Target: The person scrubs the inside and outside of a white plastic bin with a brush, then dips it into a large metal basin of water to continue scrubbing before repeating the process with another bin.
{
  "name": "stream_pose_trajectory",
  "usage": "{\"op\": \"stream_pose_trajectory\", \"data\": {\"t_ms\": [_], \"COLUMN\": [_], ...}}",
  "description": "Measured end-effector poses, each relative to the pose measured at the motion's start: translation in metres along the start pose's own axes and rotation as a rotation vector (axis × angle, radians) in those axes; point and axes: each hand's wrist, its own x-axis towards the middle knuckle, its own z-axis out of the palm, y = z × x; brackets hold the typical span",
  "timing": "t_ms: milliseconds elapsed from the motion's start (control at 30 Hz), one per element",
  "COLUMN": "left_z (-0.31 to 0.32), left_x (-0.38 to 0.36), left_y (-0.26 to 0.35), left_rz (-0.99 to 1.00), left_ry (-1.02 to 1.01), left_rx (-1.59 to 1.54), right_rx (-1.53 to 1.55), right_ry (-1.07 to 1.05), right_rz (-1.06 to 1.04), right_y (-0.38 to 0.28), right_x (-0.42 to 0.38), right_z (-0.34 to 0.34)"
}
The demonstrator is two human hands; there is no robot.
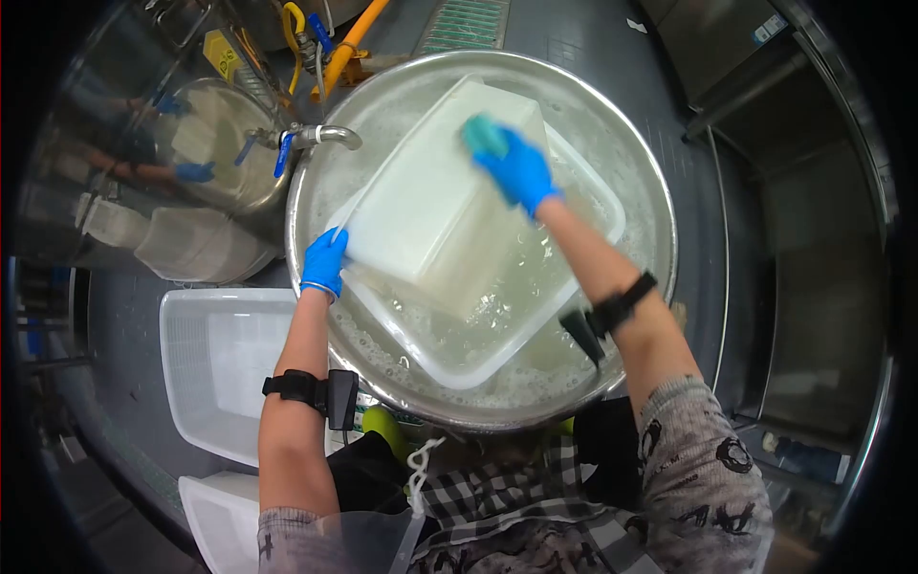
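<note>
A white plastic bin [411, 191] lies tilted on its side over a round steel tub [666, 239] of soapy water. My left hand [325, 260], in a blue glove, is closed on the bin's left rim. My right hand [519, 170], also gloved in blue and slightly blurred, holds a green scrubbing pad [484, 137] against the upper right part of the bin. Beneath the bin, a second white container [459, 379] sits in the water with its rim showing.
A steel faucet [335, 135] with blue levers reaches over the tub's left edge. White baskets [225, 368] stand on the floor at the lower left. An orange pipe [352, 50] rises behind the tub, near a floor grate [463, 26]. Steel equipment lines the right side.
</note>
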Motion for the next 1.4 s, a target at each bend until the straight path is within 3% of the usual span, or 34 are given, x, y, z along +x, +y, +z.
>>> {"op": "stream_pose_trajectory", "data": {"t_ms": [100, 167, 233, 300, 400, 500, 567, 600, 667, 767, 833, 900, 933, 1000, 1033, 1100, 1167, 1300, 1367, 1400], "left_z": [0.004, 0.004, 0.004, 0.007, 0.010, 0.016, 0.024, 0.029, 0.038, 0.048, 0.048, 0.044, 0.042, 0.038, 0.037, 0.034, 0.030, 0.042, 0.046, 0.046], "left_x": [-0.001, -0.003, -0.003, -0.009, -0.005, -0.003, -0.008, -0.013, -0.023, -0.029, -0.033, -0.033, -0.032, -0.031, -0.032, -0.039, -0.035, -0.033, -0.029, -0.032], "left_y": [0.001, -0.001, -0.005, -0.002, -0.013, -0.011, -0.005, 0.002, 0.013, 0.036, 0.060, 0.083, 0.092, 0.098, 0.103, 0.110, 0.105, 0.110, 0.110, 0.112], "left_rz": [0.011, 0.042, 0.015, 0.047, 0.058, 0.064, 0.074, 0.145, 0.212, 0.286, 0.459, 0.370, 0.282, 0.365, 0.446, 0.416, 0.331, 0.361, 0.307, 0.357], "left_ry": [-0.007, -0.020, -0.022, -0.027, 0.003, 0.060, 0.081, 0.067, 0.056, 0.037, -0.014, -0.080, -0.147, -0.179, -0.205, -0.229, -0.212, -0.254, -0.259, -0.262], "left_rx": [0.015, 0.023, 0.021, 0.049, 0.069, 0.071, 0.091, 0.129, 0.169, 0.206, 0.475, 0.432, 0.396, 0.407, 0.420, 0.367, 0.176, 0.307, 0.295, 0.343], "right_rx": [0.028, -0.063, 0.059, 0.128, 0.041, 0.157, 0.085, 0.088, -0.164, -0.337, -0.445, -0.513, -0.484, -0.450, -0.415, -0.309, -0.251, -0.102, -0.718, -0.724], "right_ry": [-0.249, -0.184, -0.089, 0.185, 0.178, -0.127, -0.344, -0.346, -0.671, -0.590, -0.532, -0.486, -0.410, -0.303, -0.330, -0.367, -0.403, -0.487, -0.468, -0.459], "right_rz": [-0.287, -0.363, 0.071, 0.053, -0.042, 0.076, -0.106, -0.104, -0.248, -0.346, -0.354, -0.367, -0.494, -0.741, -0.768, -0.944, -0.851, -0.563, -0.733, -0.793], "right_y": [-0.025, -0.024, -0.002, 0.034, 0.023, -0.016, -0.036, -0.044, -0.061, -0.062, -0.064, -0.066, -0.064, -0.064, -0.059, -0.040, -0.012, -0.024, -0.058, -0.044], "right_x": [-0.086, -0.089, -0.034, 0.020, 0.022, -0.068, -0.123, -0.124, -0.125, -0.085, -0.069, -0.060, -0.055, -0.036, -0.018, 0.016, 0.034, 0.023, 0.006, 0.018], "right_z": [0.033, 0.037, 0.012, -0.009, -0.002, 0.023, 0.027, 0.019, -0.003, -0.037, -0.058, -0.063, -0.061, -0.056, -0.050, -0.053, -0.067, -0.069, -0.068, -0.067]}}
